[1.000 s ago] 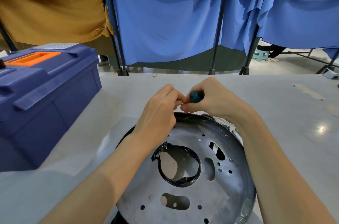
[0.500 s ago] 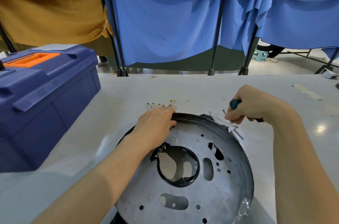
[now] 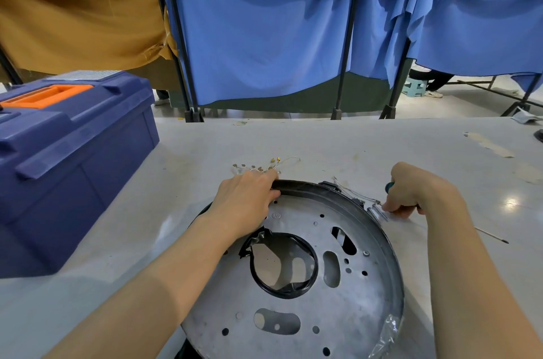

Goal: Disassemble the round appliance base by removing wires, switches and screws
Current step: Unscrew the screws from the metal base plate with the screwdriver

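One round appliance base (image 3: 308, 285) lies flat on the pale desk (image 3: 367, 147) in front of the person, its metal plate facing up inside a dark rim, with one large ringed opening near the middle and several smaller slots and holes around it. Two bare hands work at its far edge. The left hand (image 3: 246, 200) has its grip closed over the rim at the upper left, fingers curled onto the dark edge. The right hand (image 3: 417, 191) sits just off the rim at the upper right, its grip closed around a screwdriver (image 3: 389, 187); only a bit of teal handle shows by the fingers, and a thin shaft pokes out past the wrist. At its fingertips lie a few loose screws (image 3: 377, 210), too small and bunched to count surely. Beyond the left hand is one scatter of small brass terminals and thin wire (image 3: 264, 166), number unclear. One blue toolbox (image 3: 67, 158) with an orange handle stands at the left, cut off by the frame. The base's near edge is also cut off, and clear plastic film (image 3: 388, 335) clings to its lower right rim.
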### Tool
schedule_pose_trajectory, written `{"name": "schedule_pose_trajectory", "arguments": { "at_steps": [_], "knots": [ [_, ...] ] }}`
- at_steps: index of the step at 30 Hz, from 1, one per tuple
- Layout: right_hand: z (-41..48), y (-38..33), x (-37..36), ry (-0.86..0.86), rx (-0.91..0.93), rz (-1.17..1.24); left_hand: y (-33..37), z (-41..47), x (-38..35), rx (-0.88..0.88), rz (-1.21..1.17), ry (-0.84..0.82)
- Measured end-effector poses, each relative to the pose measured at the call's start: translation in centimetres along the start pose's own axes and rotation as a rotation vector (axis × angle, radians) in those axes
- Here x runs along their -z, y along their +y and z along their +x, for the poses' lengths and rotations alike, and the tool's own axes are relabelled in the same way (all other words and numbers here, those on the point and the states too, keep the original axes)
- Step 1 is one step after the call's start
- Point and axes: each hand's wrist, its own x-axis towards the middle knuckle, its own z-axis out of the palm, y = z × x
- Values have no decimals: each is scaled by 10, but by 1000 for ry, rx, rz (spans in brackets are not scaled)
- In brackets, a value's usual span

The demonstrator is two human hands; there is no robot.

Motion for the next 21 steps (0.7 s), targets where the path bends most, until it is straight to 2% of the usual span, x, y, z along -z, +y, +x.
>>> {"name": "schedule_pose_trajectory", "arguments": {
  "at_steps": [6,10,18,21],
  "knots": [
    [-4,-6,10,21,29,78,0,1,1,4,-1,-15],
    [-15,-15,25,8,133,122,0,2,3,13,11,-24],
    [-41,-28,36,-366,320,81,2,2,6,63,75,-39],
    [-43,-29,38,-432,369,72,0,2,7,97,82,-33]
  ]
}}
